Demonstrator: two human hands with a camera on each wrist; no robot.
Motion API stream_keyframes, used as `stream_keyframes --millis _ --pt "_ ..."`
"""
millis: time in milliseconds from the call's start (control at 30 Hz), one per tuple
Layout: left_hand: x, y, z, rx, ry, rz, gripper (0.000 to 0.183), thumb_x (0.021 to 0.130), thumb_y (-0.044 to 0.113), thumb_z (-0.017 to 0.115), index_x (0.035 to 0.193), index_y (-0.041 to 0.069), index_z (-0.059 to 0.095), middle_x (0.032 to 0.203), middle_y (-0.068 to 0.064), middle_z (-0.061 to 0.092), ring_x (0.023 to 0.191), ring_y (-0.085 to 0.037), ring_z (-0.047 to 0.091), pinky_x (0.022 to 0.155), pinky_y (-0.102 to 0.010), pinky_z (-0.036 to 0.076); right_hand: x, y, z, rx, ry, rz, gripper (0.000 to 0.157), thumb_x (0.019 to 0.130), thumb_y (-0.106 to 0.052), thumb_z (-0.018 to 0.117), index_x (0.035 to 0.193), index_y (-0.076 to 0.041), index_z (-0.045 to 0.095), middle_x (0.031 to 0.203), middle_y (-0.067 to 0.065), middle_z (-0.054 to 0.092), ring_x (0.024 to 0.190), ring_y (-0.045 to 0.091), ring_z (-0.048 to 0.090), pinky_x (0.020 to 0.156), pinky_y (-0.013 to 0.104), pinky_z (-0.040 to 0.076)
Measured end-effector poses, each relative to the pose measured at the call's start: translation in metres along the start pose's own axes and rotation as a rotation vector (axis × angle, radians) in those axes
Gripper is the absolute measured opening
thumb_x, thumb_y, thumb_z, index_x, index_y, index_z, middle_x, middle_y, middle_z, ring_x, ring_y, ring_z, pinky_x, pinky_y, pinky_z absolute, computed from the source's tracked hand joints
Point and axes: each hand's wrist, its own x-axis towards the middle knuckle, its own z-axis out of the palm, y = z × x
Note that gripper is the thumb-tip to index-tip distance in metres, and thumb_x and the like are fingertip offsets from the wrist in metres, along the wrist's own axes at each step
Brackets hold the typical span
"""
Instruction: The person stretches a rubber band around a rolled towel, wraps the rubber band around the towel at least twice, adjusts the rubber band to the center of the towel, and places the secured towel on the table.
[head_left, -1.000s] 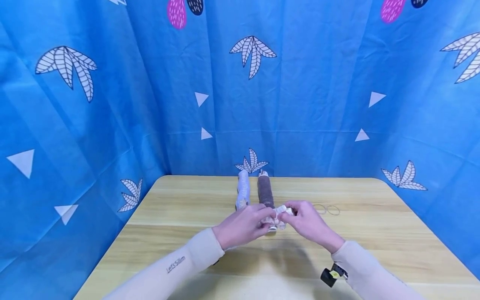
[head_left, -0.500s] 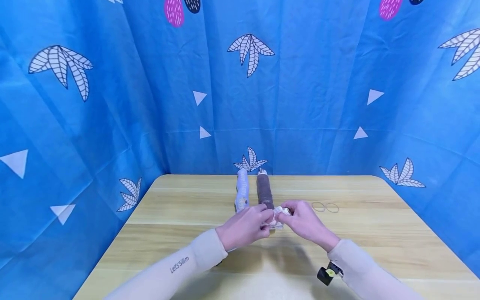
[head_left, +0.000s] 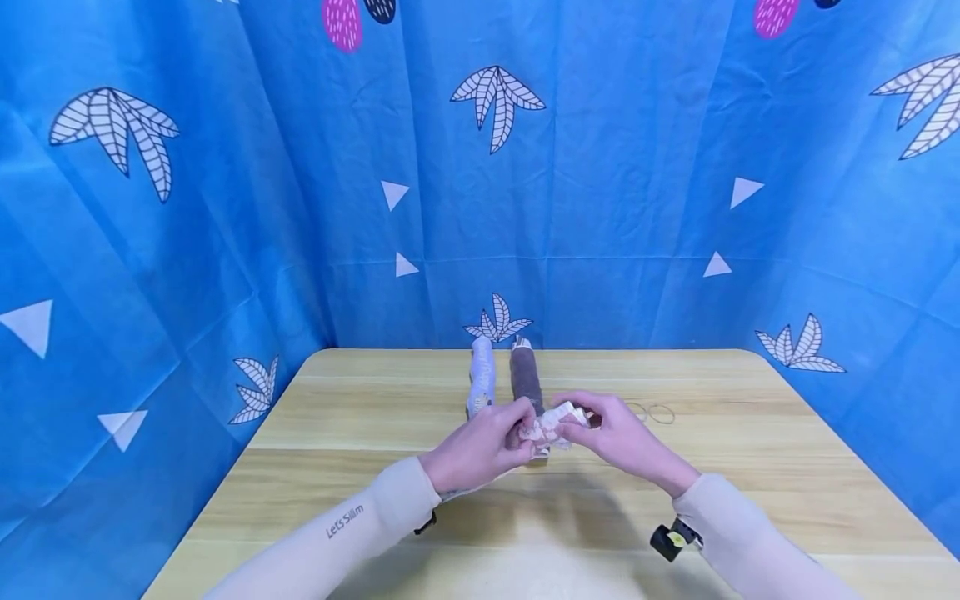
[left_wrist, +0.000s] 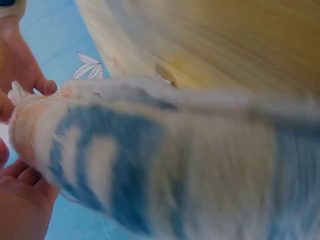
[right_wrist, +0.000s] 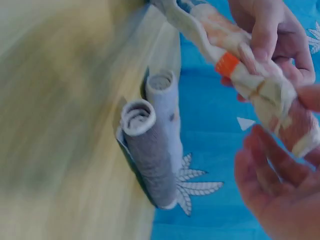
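Note:
A rolled towel (left_wrist: 165, 150), white with blue, orange and pinkish-brown patches, is held between both hands above the front of the table. My left hand (head_left: 476, 446) grips it from the left, thumb pressed on the roll. At its right end, my right hand (head_left: 618, 437) holds the towel between thumb and fingers; the right wrist view shows these fingers (right_wrist: 257, 170) bent beneath it. Just beyond the hands lie a dark grey-brown rolled towel (head_left: 527, 375) and a lavender rolled towel (head_left: 482, 375), side by side. The hands partly cover their near ends.
Two thin rubber bands (head_left: 662, 414) lie on the wooden table (head_left: 360, 400) to the right of my right hand, one partly hidden behind it. A blue patterned curtain (head_left: 637, 167) encloses the table's back and sides.
My hands and the towel have lifted slightly, showing more of the white roll between them. The right hand has moved slightly right. The two rolled towels behind stay put.

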Motion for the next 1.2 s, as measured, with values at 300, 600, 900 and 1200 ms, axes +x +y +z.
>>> stream_keyframes --millis 300,600,900,1200 --pt "-0.002 0.001 0.004 0.078 0.035 0.184 0.036 0.095 0.012 0.068 0.129 0.022 0.064 0.113 0.003 0.071 0.087 -0.001 0.064 0.079 -0.010 0.051 -0.006 -0.008 -0.001 0.016 -0.020 0.011 0.027 0.095 -0.025 0.068 0.120 -0.015 0.070 0.092 0.005 0.069 0.069 0.017 0.057 0.056 0.027 0.049" --pt "-0.001 0.007 0.007 0.244 0.057 0.253 0.023 0.090 0.012 0.071 0.111 0.020 0.065 0.093 0.007 0.062 0.068 0.002 0.052 0.065 -0.003 0.042 -0.007 -0.007 0.006 0.107 0.037 0.036 0.021 0.091 -0.011 0.069 0.110 -0.004 0.073 0.092 0.010 0.072 0.074 0.019 0.061 0.063 0.026 0.053" --pt "0.005 0.004 0.016 0.287 0.049 0.279 0.021 0.084 0.006 0.070 0.100 0.018 0.063 0.086 0.007 0.051 0.064 0.001 0.044 0.058 -0.005 0.035 -0.006 -0.005 0.011 0.131 0.067 0.050 0.018 0.088 -0.005 0.066 0.104 -0.001 0.073 0.091 0.010 0.073 0.077 0.019 0.064 0.065 0.028 0.056" --pt "0.006 0.002 0.000 0.066 -0.046 0.189 0.022 0.085 0.003 0.065 0.098 0.020 0.061 0.093 0.009 0.056 0.078 -0.001 0.053 0.069 -0.010 0.044 0.000 -0.012 0.010 0.259 0.048 0.115 0.023 0.085 -0.004 0.063 0.106 0.002 0.071 0.093 0.011 0.072 0.079 0.018 0.065 0.070 0.030 0.056"
